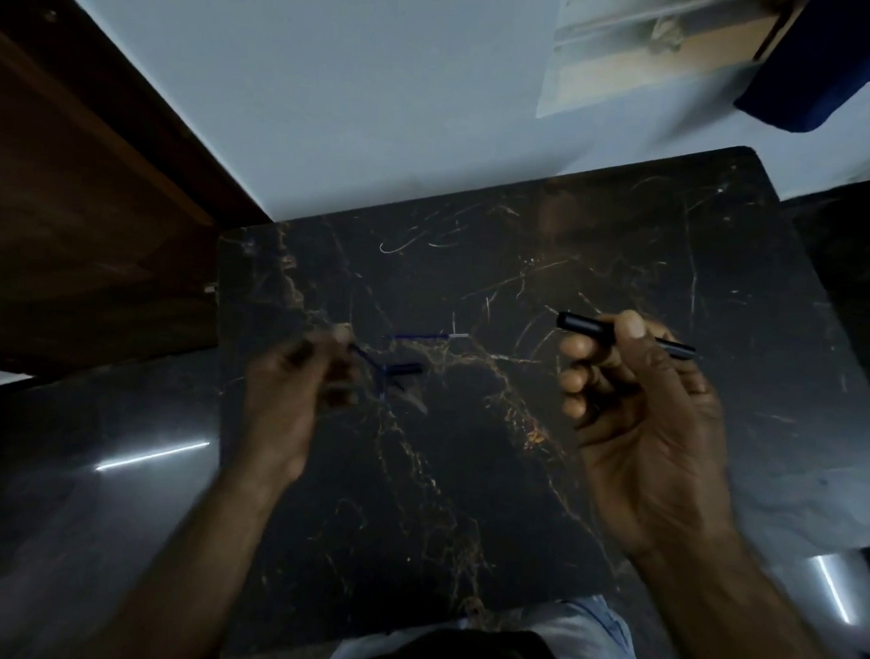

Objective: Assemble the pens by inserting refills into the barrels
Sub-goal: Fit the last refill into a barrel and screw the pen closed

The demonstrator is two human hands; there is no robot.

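My right hand (639, 395) is closed around a black pen barrel (585, 324), held roughly level above the dark marble table (463, 485), its open end pointing left. My left hand (290, 386) is blurred and pinches one end of a thin blue refill (366, 360) that slants down to the right. A second blue refill with a silver tip (425, 336) lies flat on the table beyond it. A short dark pen part (404, 369) lies just right of the held refill.
The table's far edge meets a pale wall (336, 91). A brown wooden door (71, 201) stands at the left. A blue cloth (827, 63) hangs at the top right. Shiny dark floor (77, 484) surrounds the table.
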